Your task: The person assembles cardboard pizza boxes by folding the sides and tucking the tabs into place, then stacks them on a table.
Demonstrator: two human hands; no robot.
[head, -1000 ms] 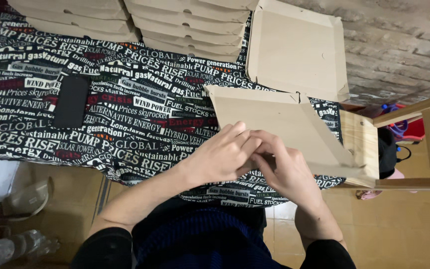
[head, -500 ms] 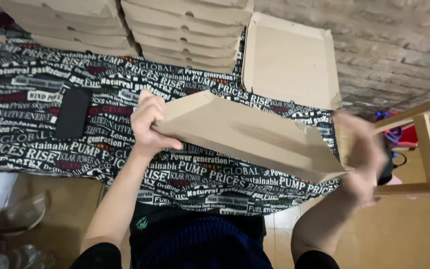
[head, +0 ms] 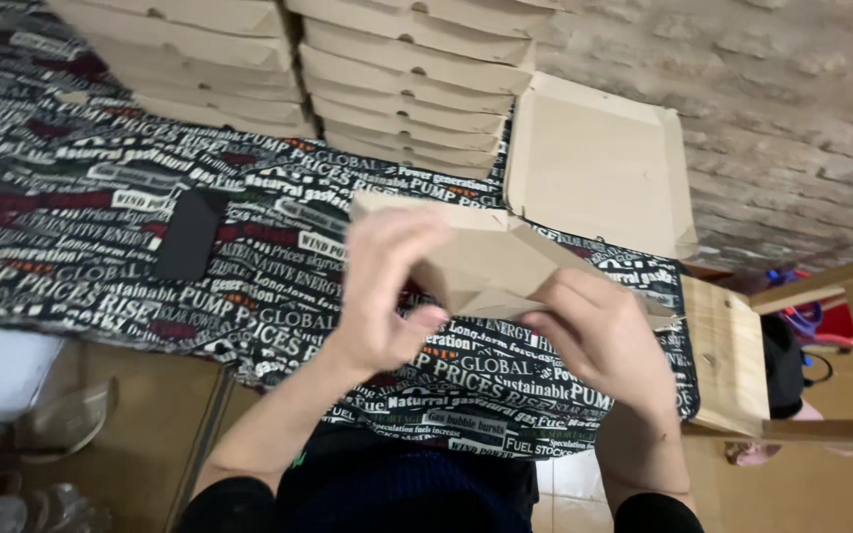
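I see both hands clamped on a cardboard box [head: 486, 259]: left hand [head: 387, 286] at its near-left edge, right hand [head: 599, 341] underneath right. Stacked boxes [head: 407, 89] sit behind on the tabletop [head: 81, 227].

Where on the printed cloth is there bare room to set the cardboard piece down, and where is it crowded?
Free: the cloth between the black phone and the table's left edge, and the strip between phone and left hand. Crowded: the far edge, with stacked boxes and an open box.
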